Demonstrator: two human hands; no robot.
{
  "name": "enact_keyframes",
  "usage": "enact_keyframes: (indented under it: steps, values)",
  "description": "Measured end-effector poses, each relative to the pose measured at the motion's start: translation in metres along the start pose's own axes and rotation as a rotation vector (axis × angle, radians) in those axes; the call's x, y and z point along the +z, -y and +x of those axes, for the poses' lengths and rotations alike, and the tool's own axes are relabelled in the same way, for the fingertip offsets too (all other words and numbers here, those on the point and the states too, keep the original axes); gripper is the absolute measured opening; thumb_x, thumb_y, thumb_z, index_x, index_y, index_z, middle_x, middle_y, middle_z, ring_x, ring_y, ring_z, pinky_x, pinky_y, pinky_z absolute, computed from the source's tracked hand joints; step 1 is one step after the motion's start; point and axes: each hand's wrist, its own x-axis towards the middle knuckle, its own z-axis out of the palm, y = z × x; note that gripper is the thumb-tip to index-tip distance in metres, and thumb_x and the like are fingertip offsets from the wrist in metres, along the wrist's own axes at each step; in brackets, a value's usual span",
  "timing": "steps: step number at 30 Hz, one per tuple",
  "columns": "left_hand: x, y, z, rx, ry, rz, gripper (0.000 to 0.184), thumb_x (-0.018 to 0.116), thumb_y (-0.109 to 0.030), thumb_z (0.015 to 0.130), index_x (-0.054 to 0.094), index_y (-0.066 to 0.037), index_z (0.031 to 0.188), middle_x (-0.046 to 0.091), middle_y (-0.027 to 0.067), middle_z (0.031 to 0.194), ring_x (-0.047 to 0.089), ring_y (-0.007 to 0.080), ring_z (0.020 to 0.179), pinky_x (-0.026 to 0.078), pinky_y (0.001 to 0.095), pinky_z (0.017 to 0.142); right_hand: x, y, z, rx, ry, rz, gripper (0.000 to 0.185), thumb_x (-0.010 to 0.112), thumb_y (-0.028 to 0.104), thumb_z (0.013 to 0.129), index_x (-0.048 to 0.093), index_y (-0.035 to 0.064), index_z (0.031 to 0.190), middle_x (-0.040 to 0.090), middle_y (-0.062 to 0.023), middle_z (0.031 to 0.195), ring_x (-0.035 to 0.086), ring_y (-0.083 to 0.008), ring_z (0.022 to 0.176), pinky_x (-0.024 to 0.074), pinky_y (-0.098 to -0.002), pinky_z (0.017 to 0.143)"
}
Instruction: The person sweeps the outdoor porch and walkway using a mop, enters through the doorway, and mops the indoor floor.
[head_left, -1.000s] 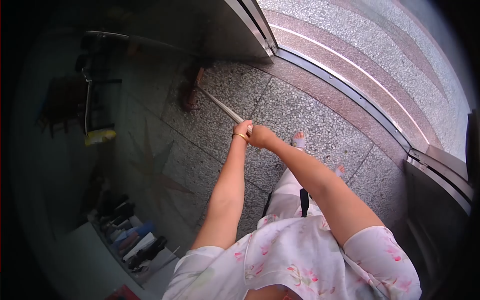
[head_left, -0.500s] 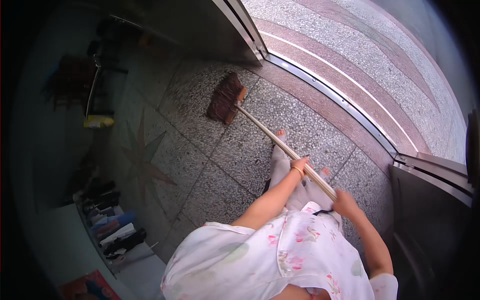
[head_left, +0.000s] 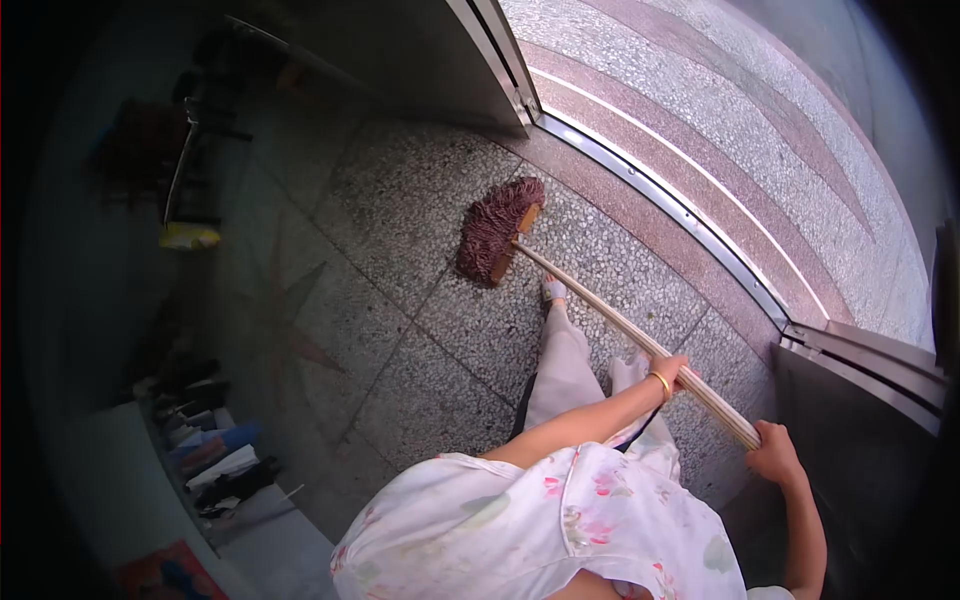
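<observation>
A mop with a dark red, stringy head (head_left: 492, 230) lies on the speckled stone floor, just beyond my feet. Its long pale handle (head_left: 610, 315) runs down to the right toward me. Wrapped round the middle part of the handle is my left hand (head_left: 670, 372), with a gold bracelet at the wrist. My right hand (head_left: 771, 450) is closed on the handle's top end, farther right and lower. The mop head is spread on the floor with its wooden bar along the right side.
A metal door track (head_left: 660, 195) crosses the upper right, with metal door panels (head_left: 860, 440) at both ends. Dark furniture and a yellow item (head_left: 190, 236) are at the left. Assorted items lie on a table (head_left: 275, 540) at the lower left.
The mop head has come nearer and to the right, from the far floor toward my feet. Both hands have moved right and down; they were close together and are now apart on the handle.
</observation>
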Motion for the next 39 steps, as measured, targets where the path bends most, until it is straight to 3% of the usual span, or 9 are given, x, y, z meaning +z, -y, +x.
enact_keyframes:
  steps: [10,12,18,24,32,35,36,38,39]
  values:
    - [-0.159,-0.351,0.058,0.417,-0.193,-0.216,0.009,0.053,-0.004,0.068,0.045,0.0,0.069,0.051,0.0128,0.058,0.054,0.0252,0.047,0.049,0.0377,0.045,0.067,0.269,0.247,-0.284,0.174,-0.064,0.02,0.054,0.008,0.058,0.055,-0.0041,0.074,0.057,-0.0235,0.072,0.057,-0.0354,0.072,0.0447,-0.0406,0.067]
    - [-0.175,-0.425,0.027,0.565,-0.438,-0.136,0.012,0.055,-0.001,0.067,0.043,0.0,0.071,0.049,0.011,0.058,0.052,0.0238,0.046,0.047,0.0351,0.042,0.103,0.335,0.303,-0.394,0.2,-0.122,0.023,0.055,0.011,0.06,0.055,-0.0053,0.075,0.058,-0.0223,0.072,0.058,-0.033,0.07,0.0459,-0.0384,0.067]
    - [-0.214,-0.496,-0.023,0.653,-0.385,0.038,0.014,0.059,-0.004,0.065,0.048,0.001,0.072,0.052,0.0089,0.062,0.053,0.0217,0.051,0.046,0.0351,0.043,0.151,0.489,0.384,-0.436,0.349,0.169,0.025,0.053,0.02,0.065,0.059,-0.0035,0.072,0.059,-0.0221,0.069,0.06,-0.032,0.068,0.0483,-0.0366,0.063]
    - [-0.217,-0.422,-0.042,0.537,-0.487,0.293,0.024,0.062,-0.003,0.058,0.047,0.005,0.075,0.054,0.0126,0.068,0.055,0.0229,0.053,0.046,0.0362,0.044,0.217,0.408,0.347,-0.471,0.145,0.127,0.025,0.053,0.017,0.062,0.057,-0.0052,0.072,0.058,-0.0232,0.069,0.059,-0.0338,0.067,0.0468,-0.0392,0.064]
    - [-0.195,-0.184,0.044,0.646,-0.58,0.22,0.03,0.067,-0.009,0.059,0.049,0.0,0.081,0.054,0.0108,0.071,0.053,0.0223,0.052,0.045,0.0366,0.043,0.195,0.169,0.192,-0.294,0.174,-0.028,0.028,0.053,0.013,0.06,0.052,-0.0042,0.082,0.057,-0.0254,0.079,0.056,-0.0378,0.078,0.0443,-0.0414,0.07]
    - [-0.166,-0.105,0.032,0.448,-0.672,0.223,0.043,0.068,-0.01,0.059,0.043,0.002,0.092,0.054,0.0127,0.073,0.055,0.0241,0.054,0.046,0.0381,0.04,0.178,0.076,0.106,-0.231,0.126,0.059,0.026,0.057,0.015,0.058,0.052,-0.0028,0.076,0.056,-0.0241,0.076,0.055,-0.0388,0.075,0.0434,-0.0409,0.067]
    - [-0.174,-0.08,0.046,0.364,-0.579,0.298,0.06,0.068,-0.01,0.06,0.032,0.006,0.104,0.051,0.0198,0.093,0.058,0.0295,0.074,0.051,0.041,0.06,0.174,0.042,0.078,-0.197,0.116,0.037,0.026,0.057,0.014,0.058,0.052,-0.0028,0.076,0.056,-0.0244,0.076,0.055,-0.0389,0.076,0.0432,-0.0409,0.067]
    - [-0.114,-0.046,-0.025,0.055,-0.338,0.04,0.045,0.06,-0.008,0.066,0.033,-0.002,0.102,0.05,0.0134,0.085,0.056,0.0282,0.067,0.049,0.0464,0.055,0.149,0.008,0.019,-0.093,0.118,0.037,0.025,0.057,0.013,0.057,0.051,-0.0031,0.076,0.055,-0.0251,0.076,0.055,-0.0387,0.076,0.0431,-0.0407,0.067]
    - [-0.168,0.006,0.084,-0.226,-0.02,-0.253,0.043,0.057,-0.007,0.067,0.034,-0.004,0.103,0.05,0.013,0.086,0.056,0.0286,0.065,0.048,0.0507,0.055,0.132,0.001,-0.009,-0.023,0.127,0.059,0.025,0.056,0.012,0.057,0.051,-0.0033,0.076,0.055,-0.0255,0.076,0.055,-0.0385,0.076,0.0431,-0.0404,0.066]
